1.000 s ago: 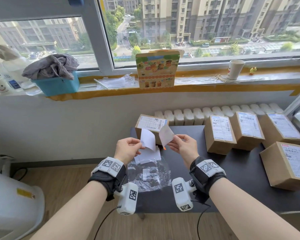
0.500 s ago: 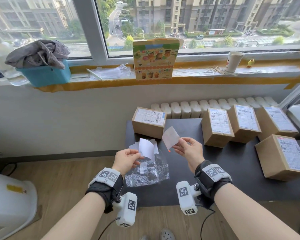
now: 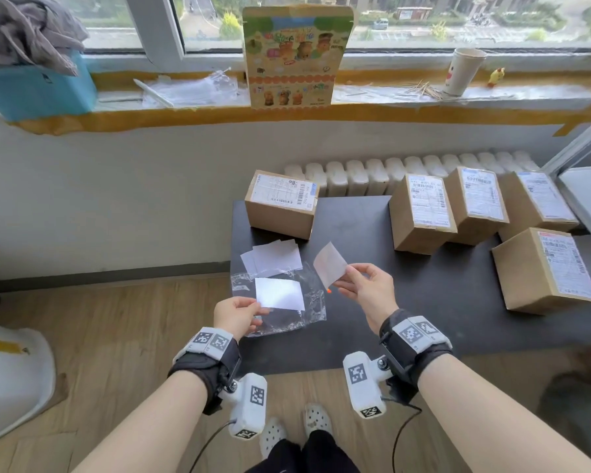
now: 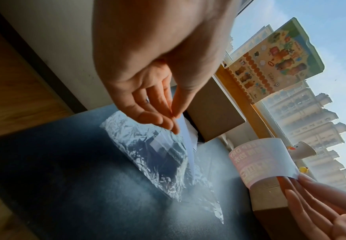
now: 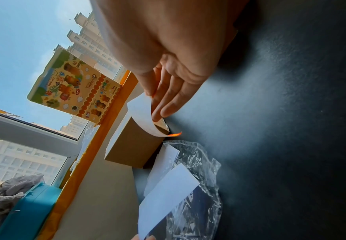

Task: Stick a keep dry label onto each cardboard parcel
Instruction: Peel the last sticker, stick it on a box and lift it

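My right hand (image 3: 344, 275) pinches a peeled keep dry label (image 3: 329, 266) by its corner and holds it above the black table (image 3: 440, 302). The label's pink print (image 4: 266, 160) reads KEEP DRY in the left wrist view, and it curls under my right fingertips (image 5: 157, 112). My left hand (image 3: 257, 307) pinches a blank white backing sheet (image 3: 280, 294) over a clear plastic bag (image 3: 307, 312). One cardboard parcel (image 3: 280, 208) stands at the table's far left. Several more parcels (image 3: 420, 216) stand to the right, the nearest (image 3: 543, 271) by the right edge. Each carries a white shipping label.
Several loose white sheets (image 3: 273, 257) lie behind the bag. Above the white radiator (image 3: 355, 175), the windowsill holds a colourful carton (image 3: 296, 56), a paper cup (image 3: 463, 71) and a blue bin with grey cloth (image 3: 38, 87). A white appliance (image 3: 11, 380) stands on the floor at left.
Both hands have dropped and moved apart. The left one has laid the backing sheet flat over the plastic bag; the right still holds the label. The head camera has tilted downward.
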{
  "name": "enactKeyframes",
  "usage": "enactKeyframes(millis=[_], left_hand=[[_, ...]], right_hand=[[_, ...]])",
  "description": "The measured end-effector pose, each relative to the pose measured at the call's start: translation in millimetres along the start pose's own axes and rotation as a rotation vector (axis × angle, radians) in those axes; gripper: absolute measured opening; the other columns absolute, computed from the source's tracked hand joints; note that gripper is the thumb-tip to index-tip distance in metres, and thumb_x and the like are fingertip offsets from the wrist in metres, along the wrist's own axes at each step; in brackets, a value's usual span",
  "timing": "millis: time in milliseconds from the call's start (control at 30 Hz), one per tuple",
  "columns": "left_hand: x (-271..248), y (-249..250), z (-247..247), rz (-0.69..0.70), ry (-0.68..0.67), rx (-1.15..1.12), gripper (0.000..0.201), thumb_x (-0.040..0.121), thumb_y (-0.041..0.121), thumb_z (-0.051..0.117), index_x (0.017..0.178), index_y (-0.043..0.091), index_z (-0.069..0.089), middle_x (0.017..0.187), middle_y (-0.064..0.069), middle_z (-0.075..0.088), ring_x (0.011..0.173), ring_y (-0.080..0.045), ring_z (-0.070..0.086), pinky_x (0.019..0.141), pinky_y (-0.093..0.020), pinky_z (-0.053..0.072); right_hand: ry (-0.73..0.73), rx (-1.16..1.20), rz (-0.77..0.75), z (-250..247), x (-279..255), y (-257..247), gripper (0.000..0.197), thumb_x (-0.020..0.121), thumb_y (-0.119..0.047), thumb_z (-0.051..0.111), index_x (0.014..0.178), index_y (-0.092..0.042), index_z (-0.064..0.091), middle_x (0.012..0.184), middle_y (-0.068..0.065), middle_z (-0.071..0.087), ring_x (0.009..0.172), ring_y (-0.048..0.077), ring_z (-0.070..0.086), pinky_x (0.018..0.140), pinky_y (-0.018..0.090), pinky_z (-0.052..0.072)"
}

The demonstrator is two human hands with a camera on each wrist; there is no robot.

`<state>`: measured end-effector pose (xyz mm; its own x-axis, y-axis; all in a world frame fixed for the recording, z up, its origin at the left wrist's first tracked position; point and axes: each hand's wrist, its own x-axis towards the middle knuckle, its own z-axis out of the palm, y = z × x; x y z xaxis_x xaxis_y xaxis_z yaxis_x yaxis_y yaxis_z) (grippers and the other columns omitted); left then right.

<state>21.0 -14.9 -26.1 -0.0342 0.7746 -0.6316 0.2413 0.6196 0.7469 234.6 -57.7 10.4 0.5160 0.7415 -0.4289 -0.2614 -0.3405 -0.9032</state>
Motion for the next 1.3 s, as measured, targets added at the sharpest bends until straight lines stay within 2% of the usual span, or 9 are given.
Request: enactKeyframes(millis=[200,333,533,733,833,933,1067,1200,1300], left_hand=[[1,1,-11,-0.009,-0.006,0.072,0.019,0.087,0.021,0.065,0.089,0.002,0.062,0.055,0.000,0.070,0.036,-0.005,0.052,0.046,-0.020,0.043],[-13,27,-6,0.002,-0.144,-0.063,0.015,0.088,0.022,0.064,0.089,0.007,0.066,0.070,-0.003,0.074,0.044,-0.004,0.057,0.047,-0.014,0.046],[-27,63,4,0.120,-0.243,-0.096,0.027,0.088,0.031,0.064,0.096,0.006,0.070,0.091,-0.010,0.074,0.055,-0.005,0.062,0.057,-0.015,0.050],[-33,70,0,0.162,-0.220,-0.072,0.029,0.080,0.039,0.071,0.084,0.011,0.068,0.078,-0.003,0.074,0.059,-0.010,0.062,0.061,-0.021,0.050],[-32,72,-1,0.202,-0.202,-0.027,0.021,0.080,0.026,0.074,0.088,0.010,0.064,0.076,-0.005,0.069,0.053,-0.007,0.062,0.065,-0.023,0.051],[-31,76,-3,0.245,-0.190,0.016,0.012,0.083,0.012,0.070,0.081,0.011,0.058,0.074,-0.010,0.065,0.043,-0.003,0.061,0.058,-0.021,0.049],[-27,83,-8,0.301,-0.182,0.073,0.011,0.085,0.010,0.067,0.081,0.008,0.057,0.076,-0.012,0.064,0.040,-0.001,0.058,0.043,-0.013,0.047],[-19,89,-14,0.344,-0.203,0.177,0.013,0.085,0.014,0.067,0.091,0.006,0.058,0.082,-0.014,0.067,0.047,-0.004,0.060,0.044,-0.012,0.046],[-14,91,-17,0.360,-0.234,0.229,0.017,0.085,0.016,0.068,0.095,0.004,0.061,0.081,-0.012,0.068,0.052,-0.006,0.062,0.047,-0.011,0.047]], right_hand=[[-0.021,-0.022,-0.028,7,-8,2,0.010,0.093,-0.004,0.054,0.084,-0.004,0.058,0.078,0.015,0.065,0.051,0.008,0.066,0.051,0.016,0.052],[-0.058,-0.137,-0.107,19,-17,1,0.010,0.090,-0.005,0.058,0.081,-0.006,0.061,0.077,0.016,0.066,0.061,0.015,0.067,0.057,0.020,0.054],[-0.154,-0.364,-0.258,42,-33,0,0.011,0.087,-0.014,0.065,0.077,-0.010,0.065,0.072,0.005,0.067,0.065,0.017,0.060,0.073,0.039,0.055],[-0.233,-0.481,-0.383,49,-44,-4,0.008,0.084,-0.016,0.069,0.082,-0.009,0.071,0.077,0.003,0.070,0.072,0.011,0.062,0.076,0.024,0.050],[-0.262,-0.512,-0.426,51,-48,-6,0.006,0.081,-0.016,0.072,0.082,-0.010,0.074,0.076,0.000,0.069,0.071,0.011,0.061,0.076,0.025,0.051],[-0.267,-0.478,-0.415,51,-48,-10,0.009,0.076,-0.021,0.078,0.077,-0.012,0.075,0.073,0.000,0.070,0.070,0.012,0.062,0.075,0.028,0.053],[-0.172,-0.461,-0.407,47,-43,-15,0.015,0.074,-0.025,0.079,0.077,-0.014,0.071,0.069,-0.003,0.066,0.063,0.006,0.057,0.066,0.022,0.051],[0.010,-0.498,-0.420,42,-30,-18,0.029,0.075,-0.027,0.078,0.091,-0.017,0.057,0.075,-0.008,0.053,0.066,0.003,0.048,0.066,0.018,0.042],[-0.028,-0.463,-0.362,43,-21,-18,0.019,0.079,-0.024,0.075,0.088,-0.015,0.060,0.076,-0.006,0.057,0.069,0.007,0.052,0.068,0.020,0.044]])
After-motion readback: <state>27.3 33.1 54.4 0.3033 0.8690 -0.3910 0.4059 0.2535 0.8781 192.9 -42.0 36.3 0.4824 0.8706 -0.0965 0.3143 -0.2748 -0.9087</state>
